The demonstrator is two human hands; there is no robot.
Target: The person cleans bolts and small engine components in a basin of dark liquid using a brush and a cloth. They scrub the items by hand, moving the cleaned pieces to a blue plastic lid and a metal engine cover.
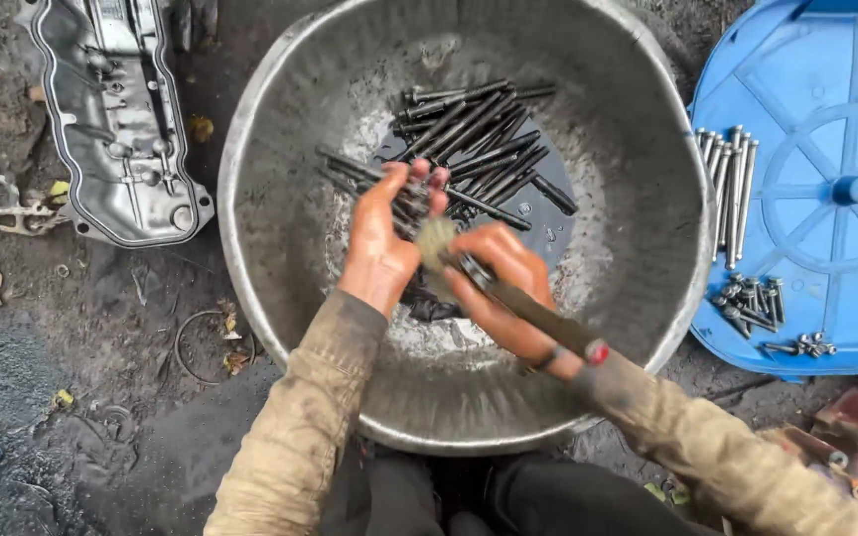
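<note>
Head view: my hands work over a metal basin (280, 119) of dark bolts (479, 139).
My left hand (384, 238) is closed on a bolt (411, 203), it seems; my right hand (499, 288) grips a brush (508, 293), its bristles touching that bolt. Cleaner bolts lie on the blue lid (826, 119).

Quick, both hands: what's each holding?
Left hand: closed on dark bolts over the metal basin.
Right hand: closed on a brush.
</note>
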